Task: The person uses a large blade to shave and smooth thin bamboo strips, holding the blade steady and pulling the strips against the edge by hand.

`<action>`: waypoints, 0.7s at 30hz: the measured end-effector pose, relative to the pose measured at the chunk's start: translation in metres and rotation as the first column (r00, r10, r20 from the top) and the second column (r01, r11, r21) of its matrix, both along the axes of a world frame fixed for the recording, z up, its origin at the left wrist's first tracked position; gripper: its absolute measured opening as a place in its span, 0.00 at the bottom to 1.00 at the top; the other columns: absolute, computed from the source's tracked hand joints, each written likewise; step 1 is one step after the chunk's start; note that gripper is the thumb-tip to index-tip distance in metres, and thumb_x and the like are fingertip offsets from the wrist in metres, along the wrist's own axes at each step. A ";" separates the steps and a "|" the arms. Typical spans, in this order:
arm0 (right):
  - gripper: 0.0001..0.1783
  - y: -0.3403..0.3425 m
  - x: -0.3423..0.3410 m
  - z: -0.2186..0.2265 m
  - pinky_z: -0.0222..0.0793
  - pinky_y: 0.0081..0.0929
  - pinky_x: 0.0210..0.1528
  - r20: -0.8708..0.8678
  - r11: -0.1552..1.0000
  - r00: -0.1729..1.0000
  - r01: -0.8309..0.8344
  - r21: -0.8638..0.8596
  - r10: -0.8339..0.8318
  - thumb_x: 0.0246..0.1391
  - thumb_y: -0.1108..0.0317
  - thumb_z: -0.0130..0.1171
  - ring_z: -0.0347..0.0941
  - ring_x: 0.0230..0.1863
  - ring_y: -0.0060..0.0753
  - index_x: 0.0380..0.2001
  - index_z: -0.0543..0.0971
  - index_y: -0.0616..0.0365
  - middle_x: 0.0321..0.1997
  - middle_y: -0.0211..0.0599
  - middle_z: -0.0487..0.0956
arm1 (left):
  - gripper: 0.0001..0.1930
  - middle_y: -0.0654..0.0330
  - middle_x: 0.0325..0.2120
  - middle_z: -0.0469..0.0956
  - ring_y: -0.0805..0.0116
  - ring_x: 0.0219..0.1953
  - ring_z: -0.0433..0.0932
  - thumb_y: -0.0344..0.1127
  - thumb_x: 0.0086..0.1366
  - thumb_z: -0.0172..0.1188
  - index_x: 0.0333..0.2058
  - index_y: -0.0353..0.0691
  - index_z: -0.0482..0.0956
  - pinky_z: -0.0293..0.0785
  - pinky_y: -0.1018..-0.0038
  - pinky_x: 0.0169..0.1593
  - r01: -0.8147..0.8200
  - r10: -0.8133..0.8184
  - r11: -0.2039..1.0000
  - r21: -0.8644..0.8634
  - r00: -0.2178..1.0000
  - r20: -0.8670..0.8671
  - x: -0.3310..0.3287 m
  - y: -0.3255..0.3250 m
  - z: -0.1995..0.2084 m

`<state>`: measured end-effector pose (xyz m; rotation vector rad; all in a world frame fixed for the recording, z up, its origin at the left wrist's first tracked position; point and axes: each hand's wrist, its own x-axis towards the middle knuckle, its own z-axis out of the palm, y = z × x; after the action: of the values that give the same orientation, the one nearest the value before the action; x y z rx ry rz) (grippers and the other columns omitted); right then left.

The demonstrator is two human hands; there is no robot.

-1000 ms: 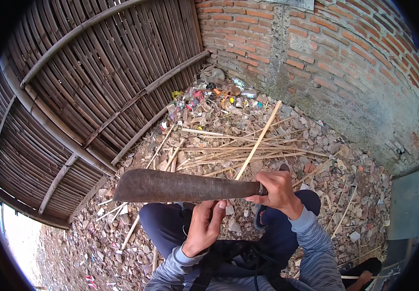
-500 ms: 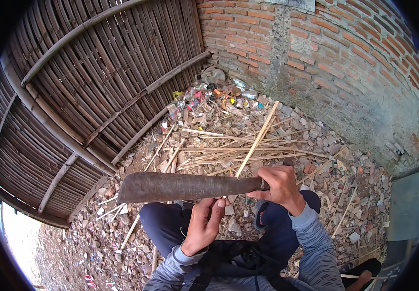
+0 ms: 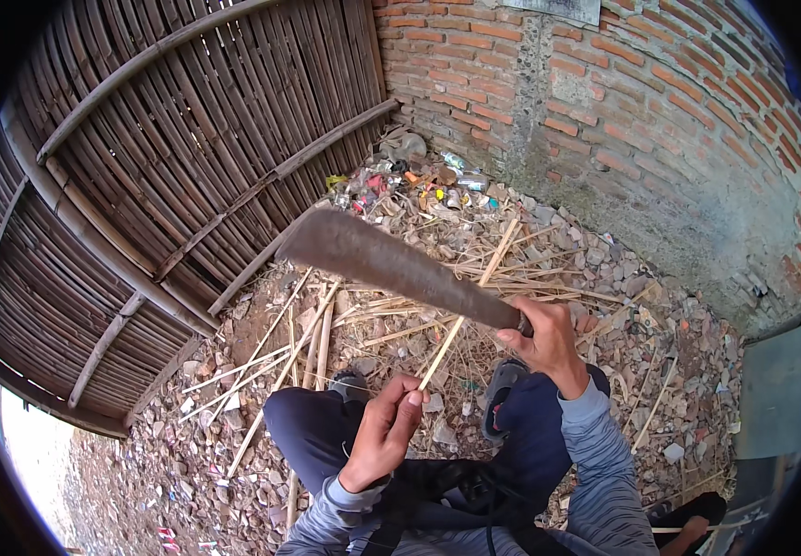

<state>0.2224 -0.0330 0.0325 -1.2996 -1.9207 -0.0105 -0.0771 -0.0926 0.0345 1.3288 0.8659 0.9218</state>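
Note:
My right hand (image 3: 548, 341) is closed around the handle of a machete (image 3: 400, 271). Its broad, dark, worn blade slants up to the left above the ground and looks slightly blurred. My left hand (image 3: 387, 426) pinches the near end of a thin pale bamboo strip (image 3: 443, 352) between thumb and fingers. The strip runs away from me and passes beneath the blade; a wider pale length (image 3: 500, 252) shows beyond it. The machete's handle is mostly hidden inside my right hand.
Split bamboo strips (image 3: 548, 287) lie scattered over the stony ground (image 3: 215, 463). A slatted bamboo wall (image 3: 206, 120) rises at left, a brick wall (image 3: 604, 111) at back and right. Litter (image 3: 419, 185) fills the far corner. Another person's hand (image 3: 692, 533) shows at lower right.
The machete's tip has swung up and away from me, so the blade is now tilted instead of level. More of the strip in my left hand is uncovered.

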 end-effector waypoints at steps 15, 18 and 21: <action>0.33 0.059 0.075 -0.004 0.55 0.30 0.17 -0.440 0.973 0.871 0.159 -0.168 -0.219 0.74 0.41 0.49 0.59 0.12 0.19 0.31 0.79 0.63 0.13 0.25 0.64 | 0.09 0.73 0.20 0.61 0.84 0.20 0.56 0.36 0.83 0.46 0.43 0.39 0.72 0.53 0.80 0.25 0.086 -0.083 0.984 -0.154 0.996 0.027 -0.022 -0.006 -0.018; 0.30 0.032 0.032 0.002 0.52 0.19 0.17 -0.694 0.954 0.714 -0.136 -0.267 -0.093 0.75 0.43 0.47 0.57 0.13 0.11 0.32 0.77 0.60 0.13 0.21 0.63 | 0.11 0.73 0.19 0.61 0.84 0.19 0.56 0.37 0.84 0.44 0.43 0.40 0.72 0.52 0.81 0.24 0.074 -0.044 0.955 -0.286 0.993 0.109 -0.019 -0.001 -0.019; 0.30 0.005 0.001 0.000 0.52 0.20 0.18 -0.726 0.934 0.687 -0.239 -0.266 -0.030 0.75 0.43 0.48 0.57 0.13 0.13 0.33 0.78 0.60 0.13 0.21 0.63 | 0.11 0.73 0.19 0.62 0.83 0.18 0.56 0.38 0.84 0.43 0.43 0.40 0.71 0.51 0.81 0.23 0.057 -0.039 0.959 -0.279 0.997 0.069 -0.009 0.002 -0.016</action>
<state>0.2239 -0.0282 0.0323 -1.1503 -1.3122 0.8248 -0.0859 -0.0907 0.0183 1.0652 0.8765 0.7667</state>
